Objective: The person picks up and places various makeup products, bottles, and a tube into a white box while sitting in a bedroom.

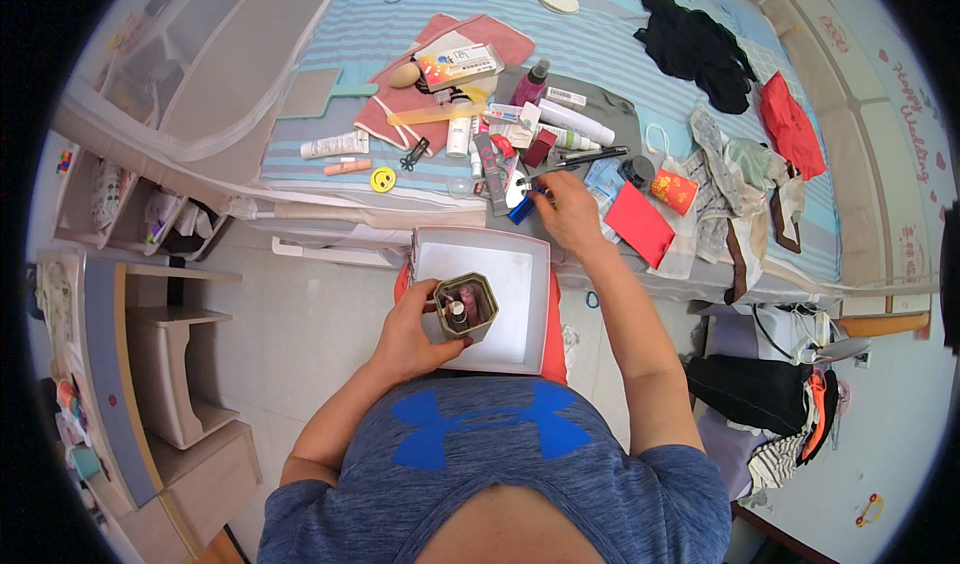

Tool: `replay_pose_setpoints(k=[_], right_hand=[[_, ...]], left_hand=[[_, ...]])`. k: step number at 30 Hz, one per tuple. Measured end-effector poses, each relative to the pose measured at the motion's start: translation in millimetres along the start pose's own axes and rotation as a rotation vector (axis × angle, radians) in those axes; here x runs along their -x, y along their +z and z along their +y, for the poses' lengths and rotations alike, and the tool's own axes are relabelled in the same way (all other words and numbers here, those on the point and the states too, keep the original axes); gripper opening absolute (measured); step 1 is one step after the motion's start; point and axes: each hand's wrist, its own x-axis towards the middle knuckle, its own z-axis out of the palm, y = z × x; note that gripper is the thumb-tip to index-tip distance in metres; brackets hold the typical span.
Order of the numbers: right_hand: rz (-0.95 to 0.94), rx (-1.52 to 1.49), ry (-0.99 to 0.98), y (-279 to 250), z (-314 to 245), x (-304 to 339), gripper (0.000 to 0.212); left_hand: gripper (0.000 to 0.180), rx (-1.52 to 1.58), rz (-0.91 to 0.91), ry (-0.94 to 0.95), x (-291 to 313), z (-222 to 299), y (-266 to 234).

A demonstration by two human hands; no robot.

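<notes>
Olive hexagonal holder [467, 306] upright (mouth up), gripped by left hand [412, 336], right hand [566, 212] pinching blue item [524, 209]

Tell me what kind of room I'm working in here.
Most likely a home bedroom. A bed with a striped cover is strewn with cosmetics and clothes, and shelving stands by the wall. The left hand holds a hexagonal container over a white box.

Olive hexagonal holder [466, 306] (white box [512, 282]), blue-striped bedsheet [610, 49].
</notes>
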Motion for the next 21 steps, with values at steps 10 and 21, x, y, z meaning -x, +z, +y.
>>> replay_pose_setpoints(k=[10,21], right_hand=[[-0.242,0.144,0.236,45.9,-37.2,-32.6,0.038],[-0.209,-0.621,0.439,18.6,-18.4,-6.7,0.022]], left_hand=[[0.074,-0.033,0.005,0.05,-0.5,4.4,-5.4],[0.075,-0.007,0.009,0.064,-1.0,0.7,0.5]])
